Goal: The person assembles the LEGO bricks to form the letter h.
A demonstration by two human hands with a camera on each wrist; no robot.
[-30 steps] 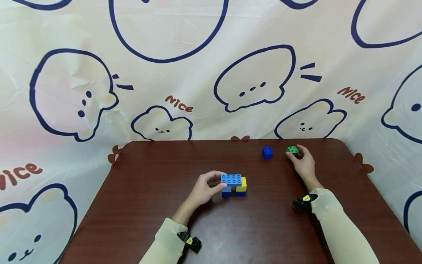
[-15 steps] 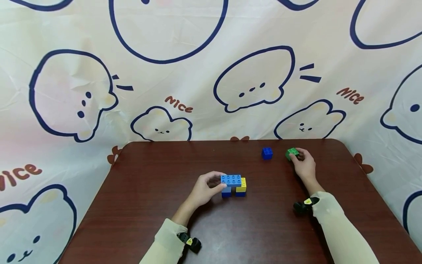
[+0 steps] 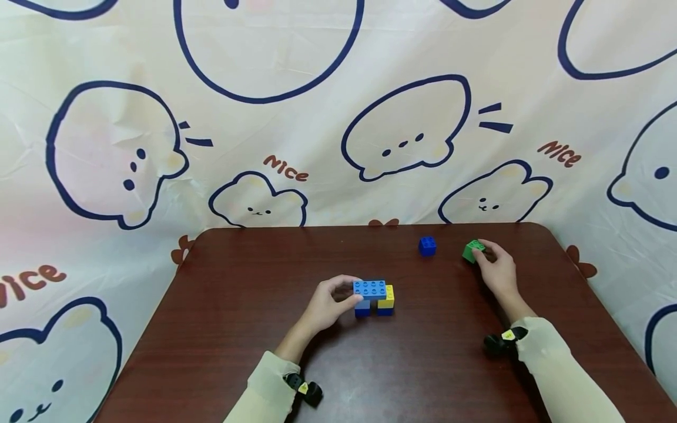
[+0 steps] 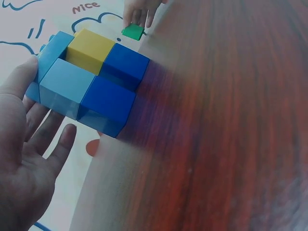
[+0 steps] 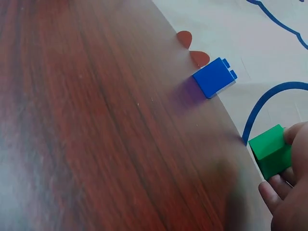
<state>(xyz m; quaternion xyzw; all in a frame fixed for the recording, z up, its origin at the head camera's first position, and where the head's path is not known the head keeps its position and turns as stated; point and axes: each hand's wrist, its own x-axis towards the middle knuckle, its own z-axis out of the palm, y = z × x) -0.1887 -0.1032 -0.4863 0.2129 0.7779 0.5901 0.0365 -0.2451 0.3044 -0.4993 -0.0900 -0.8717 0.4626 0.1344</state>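
My left hand [image 3: 327,304] pinches the long light-blue brick [image 3: 369,289] that lies across the top of a small block structure. Under it, one column has a light-blue brick [image 4: 67,89] over a dark blue brick [image 4: 107,103]; the other has a yellow brick [image 4: 90,49] over another dark blue brick [image 4: 126,65]. At the far right, my right hand [image 3: 499,271] pinches a green brick [image 3: 472,251] between thumb and fingers. In the right wrist view this green brick [image 5: 270,150] looks tilted and lifted off the table.
A single blue brick [image 3: 427,246] stands near the back edge of the brown table [image 3: 254,264], left of the green one. Behind the table hangs a pale curtain [image 3: 317,135] with cartoon drawings. Both wrists wear small black cameras [image 3: 312,392].
My right hand has gripped the green brick and drawn it slightly toward me and to the right, tilting it. The left hand and the block structure stay in place.
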